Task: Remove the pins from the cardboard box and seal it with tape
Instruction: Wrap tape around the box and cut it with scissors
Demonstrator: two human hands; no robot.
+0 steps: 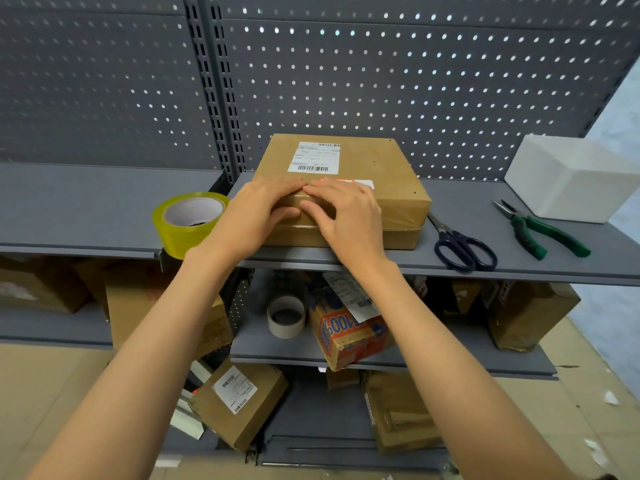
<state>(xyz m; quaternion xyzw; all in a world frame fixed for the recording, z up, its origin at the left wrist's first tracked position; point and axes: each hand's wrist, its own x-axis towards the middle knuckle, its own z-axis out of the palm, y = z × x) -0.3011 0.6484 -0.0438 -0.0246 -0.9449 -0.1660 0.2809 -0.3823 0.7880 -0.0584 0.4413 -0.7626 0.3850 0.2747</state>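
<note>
The cardboard box (341, 188) was found at the shelf's (519, 265) front edge, clear tape already laid across it. Left hand (258, 216) and right hand (346, 220) were pressed flat, fingers spread, gripping nothing. Sealing was judged nearly complete; no pins were discernible.

Grey metal shelving in a storeroom.

A grey pegboard back panel (415, 81) rises behind the shelves, light glinting through its rows of holes, with a slotted upright post (216, 84) dividing two bays. The top shelf (485, 268) and the lower shelf (433, 363) are flat grey metal. A pale wall (620, 109) shows at the right edge. The floor (41, 382) is covered in flattened brown cardboard, scattered with white scraps on the right.
</note>
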